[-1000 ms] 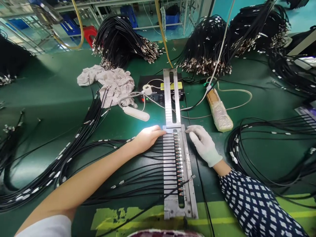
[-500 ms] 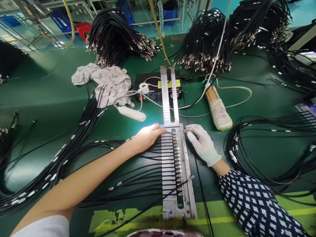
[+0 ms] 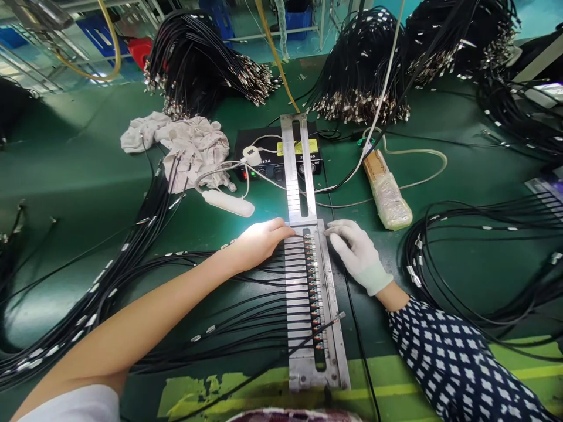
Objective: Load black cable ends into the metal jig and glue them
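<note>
"Fingers [image 3: 284, 232], left hand [image 3: 255, 247], bare: how entered?"
"Thumb and forefinger are brought together at the left edge of a slotted metal fixture [image 3: 301, 380], towards its far part; whether anything is pinched cannot be told."
"Right hand [image 3: 358, 256], gloved?"
"Fingers bent, thumb on the near side, tips just beside the right edge; contact cannot be confirmed."
"Fixture and contents?"
"Laid lengthwise, near to far, on the green bench [image 3: 101, 176]; black cables [image 3: 299, 291] are set across it, connector ends [image 3: 315, 285] lined up along the right."
"Handling, as judged?"
"Fixture: stiff, probably heavy, smooth; best gripped by both long edges. Cables: light, springy; best taken by the jacket, just left of the fixture. Connector ends: seemingly fragile, best left unpressed."
</note>
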`<state>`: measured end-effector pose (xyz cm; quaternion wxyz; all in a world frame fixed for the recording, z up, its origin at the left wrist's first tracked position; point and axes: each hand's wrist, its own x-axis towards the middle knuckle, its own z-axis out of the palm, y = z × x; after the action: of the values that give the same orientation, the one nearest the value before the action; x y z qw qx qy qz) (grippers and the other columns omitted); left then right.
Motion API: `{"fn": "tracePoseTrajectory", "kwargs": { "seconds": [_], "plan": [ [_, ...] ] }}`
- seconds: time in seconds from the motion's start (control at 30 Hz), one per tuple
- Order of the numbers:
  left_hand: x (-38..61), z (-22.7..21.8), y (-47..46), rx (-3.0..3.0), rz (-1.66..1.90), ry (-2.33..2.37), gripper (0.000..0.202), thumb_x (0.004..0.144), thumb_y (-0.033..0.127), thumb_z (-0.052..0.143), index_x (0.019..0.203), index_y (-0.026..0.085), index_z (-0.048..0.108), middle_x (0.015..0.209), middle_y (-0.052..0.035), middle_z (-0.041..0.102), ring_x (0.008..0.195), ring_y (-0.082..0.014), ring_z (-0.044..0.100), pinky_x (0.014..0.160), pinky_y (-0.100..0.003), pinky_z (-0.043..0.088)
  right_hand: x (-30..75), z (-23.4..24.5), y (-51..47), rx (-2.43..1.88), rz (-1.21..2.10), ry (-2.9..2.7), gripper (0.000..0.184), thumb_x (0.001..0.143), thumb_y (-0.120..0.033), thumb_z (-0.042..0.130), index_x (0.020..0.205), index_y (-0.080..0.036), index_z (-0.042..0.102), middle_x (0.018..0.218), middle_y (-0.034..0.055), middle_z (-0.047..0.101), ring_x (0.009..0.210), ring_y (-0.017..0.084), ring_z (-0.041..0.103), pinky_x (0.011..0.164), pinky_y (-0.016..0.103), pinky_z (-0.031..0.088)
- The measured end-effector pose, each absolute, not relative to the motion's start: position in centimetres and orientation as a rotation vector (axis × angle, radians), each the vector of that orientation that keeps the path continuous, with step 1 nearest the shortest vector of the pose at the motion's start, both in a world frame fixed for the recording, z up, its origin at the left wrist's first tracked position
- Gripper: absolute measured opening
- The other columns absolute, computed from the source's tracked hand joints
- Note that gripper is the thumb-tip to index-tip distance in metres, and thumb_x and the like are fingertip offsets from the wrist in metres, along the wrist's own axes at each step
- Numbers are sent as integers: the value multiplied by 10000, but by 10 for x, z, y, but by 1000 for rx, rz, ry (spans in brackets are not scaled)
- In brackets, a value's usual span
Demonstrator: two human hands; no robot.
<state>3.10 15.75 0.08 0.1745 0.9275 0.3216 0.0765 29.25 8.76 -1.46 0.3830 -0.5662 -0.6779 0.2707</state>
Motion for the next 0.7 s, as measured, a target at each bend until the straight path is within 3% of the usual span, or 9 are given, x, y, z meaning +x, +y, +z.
{"fn": "tracePoseTrajectory", "kwargs": {
  "seconds": [0.17, 0.7],
  "plan": [
    [29, -6, 156, 2582, 345, 856, 308, 998, 180, 362, 1159, 218, 622, 1038, -51, 627, 916, -153, 631, 852, -278, 545, 292, -16, 88, -1458, 692, -1728, 213, 959, -320, 484, 945, -251, 685, 1123, 55, 669, 1107, 244, 605, 992, 424, 460],
    [30, -14, 151, 2557, 424, 888, 230, 1007, 204, 416, 1079, 194, 634, 1010, -52, 636, 937, -160, 607, 838, -280, 504, 291, -19, 87, -1459, 680, -1731, 163, 952, -308, 507, 927, -243, 654, 1137, 52, 670, 1105, 239, 610, 959, 424, 443]
  ]
}}
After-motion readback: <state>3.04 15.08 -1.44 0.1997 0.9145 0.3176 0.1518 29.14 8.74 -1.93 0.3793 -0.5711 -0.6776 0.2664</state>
